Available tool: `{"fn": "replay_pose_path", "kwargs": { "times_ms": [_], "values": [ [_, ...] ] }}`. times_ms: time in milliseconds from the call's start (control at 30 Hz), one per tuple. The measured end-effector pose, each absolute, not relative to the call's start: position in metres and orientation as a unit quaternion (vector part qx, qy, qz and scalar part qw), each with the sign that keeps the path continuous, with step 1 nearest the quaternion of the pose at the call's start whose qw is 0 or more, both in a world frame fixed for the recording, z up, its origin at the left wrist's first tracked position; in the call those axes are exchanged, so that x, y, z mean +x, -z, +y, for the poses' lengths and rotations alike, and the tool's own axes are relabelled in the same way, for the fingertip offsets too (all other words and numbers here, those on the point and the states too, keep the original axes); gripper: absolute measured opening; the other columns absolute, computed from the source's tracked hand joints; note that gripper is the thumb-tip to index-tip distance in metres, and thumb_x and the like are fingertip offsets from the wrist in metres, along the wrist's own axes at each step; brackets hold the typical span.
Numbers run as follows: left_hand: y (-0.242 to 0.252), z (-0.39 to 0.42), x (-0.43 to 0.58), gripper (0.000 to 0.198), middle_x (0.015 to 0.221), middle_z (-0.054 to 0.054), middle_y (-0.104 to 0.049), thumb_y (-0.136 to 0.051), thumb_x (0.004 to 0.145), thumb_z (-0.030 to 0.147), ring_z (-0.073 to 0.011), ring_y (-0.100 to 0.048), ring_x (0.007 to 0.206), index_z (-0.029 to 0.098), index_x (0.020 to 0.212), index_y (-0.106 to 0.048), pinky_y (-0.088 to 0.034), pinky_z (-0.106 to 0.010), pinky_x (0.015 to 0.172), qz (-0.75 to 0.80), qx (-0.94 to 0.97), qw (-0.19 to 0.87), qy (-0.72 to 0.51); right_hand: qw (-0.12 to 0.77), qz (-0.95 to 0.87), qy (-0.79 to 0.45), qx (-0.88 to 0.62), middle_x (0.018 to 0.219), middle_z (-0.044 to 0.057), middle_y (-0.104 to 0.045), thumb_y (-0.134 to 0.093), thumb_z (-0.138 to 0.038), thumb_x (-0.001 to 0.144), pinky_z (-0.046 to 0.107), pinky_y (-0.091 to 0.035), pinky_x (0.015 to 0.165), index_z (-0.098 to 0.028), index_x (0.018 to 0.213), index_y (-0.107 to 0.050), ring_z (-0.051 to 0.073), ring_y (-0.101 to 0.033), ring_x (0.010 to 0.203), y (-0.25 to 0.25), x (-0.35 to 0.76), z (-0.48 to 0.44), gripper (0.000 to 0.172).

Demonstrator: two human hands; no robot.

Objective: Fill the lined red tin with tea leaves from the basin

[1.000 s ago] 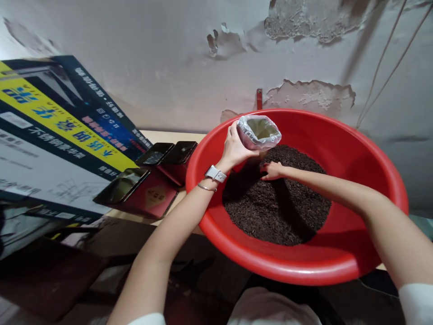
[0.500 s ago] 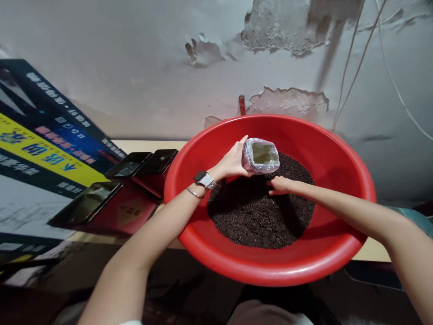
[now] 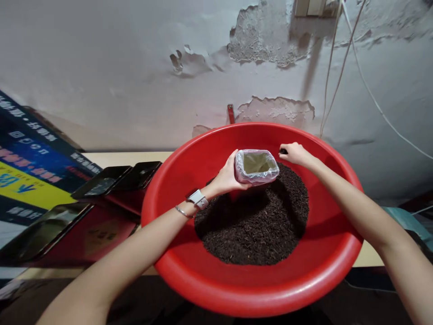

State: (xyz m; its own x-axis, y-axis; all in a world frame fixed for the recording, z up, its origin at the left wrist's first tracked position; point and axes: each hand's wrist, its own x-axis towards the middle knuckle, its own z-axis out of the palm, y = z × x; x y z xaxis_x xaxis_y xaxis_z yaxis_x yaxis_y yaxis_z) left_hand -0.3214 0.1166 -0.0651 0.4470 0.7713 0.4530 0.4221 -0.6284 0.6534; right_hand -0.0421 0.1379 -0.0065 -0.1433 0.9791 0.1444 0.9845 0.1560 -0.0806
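Note:
A large red plastic basin [image 3: 260, 298] holds a heap of dark, twisted dried leaves that look like loose tea [image 3: 250, 234]. Above the heap, my left hand [image 3: 226, 177] grips a container lined with a clear plastic bag [image 3: 257, 167]. Its mouth faces up and toward me, and the inside looks greenish and bare. To the right of that mouth, my right hand [image 3: 296, 154] is raised with its fingers closed around a small dark clump of tea leaves. It is apart from the container.
Several dark red boxes with black rims [image 3: 77, 234] stand left of the basin on a pale table [image 3: 128, 157]. A printed banner [image 3: 37, 167] leans behind them. Cables [image 3: 341, 67] hang down the peeling wall [image 3: 135, 72], and something teal [image 3: 406, 225] lies at the right.
My right hand has risen from the heap, moving up and right, with dark leaves now showing in its fingers. My left hand still holds the container. The whole view has shifted somewhat.

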Motion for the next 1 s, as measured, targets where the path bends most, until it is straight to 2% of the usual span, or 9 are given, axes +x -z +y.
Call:
{"fn": "replay_pose_path", "kwargs": {
  "times_ms": [133, 333, 433, 567, 633, 700, 800, 933, 1000],
  "values": [
    [0.07, 0.115, -0.316, 0.123, 0.15, -0.02, -0.029, -0.086, 0.049, 0.039, -0.0389, -0.032, 0.139, 0.02, 0.148, -0.017, -0.026, -0.058, 0.114, 0.361, 0.817, 0.231, -0.386, 0.214, -0.787, 0.004, -0.579, 0.104, 0.008, -0.069, -0.052, -0.029, 0.087, 0.032, -0.044, 0.083, -0.019, 0.107, -0.066, 0.023, -0.061, 0.096, -0.011, -0.064, 0.119, 0.026],
    [0.071, 0.111, -0.313, 0.12, 0.151, -0.018, -0.028, -0.085, 0.05, 0.035, -0.0384, -0.028, 0.14, 0.02, 0.148, -0.016, -0.026, -0.058, 0.114, 0.362, 0.821, 0.231, -0.376, 0.253, -0.83, -0.062, -0.493, 0.103, 0.006, -0.067, -0.061, -0.032, 0.082, 0.031, -0.044, 0.084, -0.021, 0.107, -0.063, 0.019, -0.06, 0.095, 0.0, -0.112, 0.09, 0.027],
    [0.068, 0.109, -0.313, 0.12, 0.151, -0.018, -0.026, -0.085, 0.049, 0.034, -0.0386, -0.029, 0.14, 0.02, 0.147, -0.017, -0.027, -0.057, 0.114, 0.372, 0.824, 0.226, -0.361, 0.295, -0.821, -0.145, -0.466, 0.102, 0.004, -0.067, -0.066, -0.035, 0.078, 0.03, -0.046, 0.084, -0.02, 0.105, -0.062, 0.016, -0.061, 0.091, 0.001, -0.112, 0.088, 0.031],
    [0.063, 0.107, -0.312, 0.112, 0.148, -0.015, -0.032, -0.084, 0.051, 0.033, -0.0358, -0.033, 0.139, 0.022, 0.144, -0.022, -0.026, -0.055, 0.115, 0.369, 0.82, 0.223, -0.376, 0.432, -0.735, -0.182, -0.49, 0.094, 0.004, -0.068, -0.05, -0.041, 0.088, 0.029, -0.049, 0.078, -0.018, 0.095, -0.062, 0.014, -0.063, 0.081, -0.006, -0.086, 0.109, 0.026],
    [0.06, 0.106, -0.311, 0.108, 0.145, -0.013, -0.036, -0.084, 0.051, 0.034, -0.0355, -0.035, 0.137, 0.023, 0.142, -0.027, -0.026, -0.055, 0.116, 0.355, 0.818, 0.229, -0.39, 0.448, -0.687, -0.149, -0.552, 0.093, 0.005, -0.069, -0.038, -0.039, 0.093, 0.029, -0.049, 0.078, -0.017, 0.093, -0.061, 0.015, -0.064, 0.08, -0.003, -0.064, 0.124, 0.032],
    [0.059, 0.105, -0.311, 0.105, 0.144, -0.013, -0.038, -0.084, 0.051, 0.034, -0.0357, -0.037, 0.136, 0.023, 0.141, -0.03, -0.027, -0.055, 0.115, 0.345, 0.818, 0.236, -0.396, 0.356, -0.671, -0.101, -0.642, 0.096, 0.008, -0.069, -0.038, -0.034, 0.093, 0.03, -0.048, 0.082, -0.016, 0.095, -0.063, 0.017, -0.064, 0.086, 0.007, -0.043, 0.135, 0.031],
    [0.059, 0.106, -0.312, 0.106, 0.143, -0.014, -0.039, -0.084, 0.051, 0.034, -0.0363, -0.037, 0.135, 0.023, 0.141, -0.03, -0.028, -0.056, 0.115, 0.338, 0.818, 0.244, -0.396, 0.122, -0.679, -0.072, -0.721, 0.109, 0.012, -0.067, -0.048, -0.038, 0.088, 0.033, -0.045, 0.091, -0.015, 0.107, -0.063, 0.023, -0.061, 0.104, 0.038, -0.025, 0.137, 0.033],
    [0.061, 0.109, -0.314, 0.112, 0.144, -0.017, -0.038, -0.086, 0.048, 0.034, -0.0381, -0.036, 0.136, 0.02, 0.143, -0.028, -0.029, -0.059, 0.113, 0.34, 0.816, 0.247, -0.398, -0.001, -0.713, -0.109, -0.693, 0.126, 0.013, -0.061, -0.051, -0.054, 0.086, 0.037, -0.044, 0.095, -0.024, 0.125, -0.057, 0.027, -0.057, 0.114, 0.092, -0.036, 0.124, 0.051],
    [0.06, 0.11, -0.314, 0.111, 0.144, -0.017, -0.038, -0.085, 0.049, 0.034, -0.0377, -0.036, 0.136, 0.021, 0.143, -0.028, -0.029, -0.059, 0.113, 0.333, 0.819, 0.247, -0.397, -0.053, -0.726, -0.122, -0.675, 0.136, 0.017, -0.053, -0.049, -0.06, 0.085, 0.042, -0.041, 0.1, -0.021, 0.136, -0.048, 0.03, -0.052, 0.121, 0.111, -0.047, 0.122, 0.065]
  ]
}}
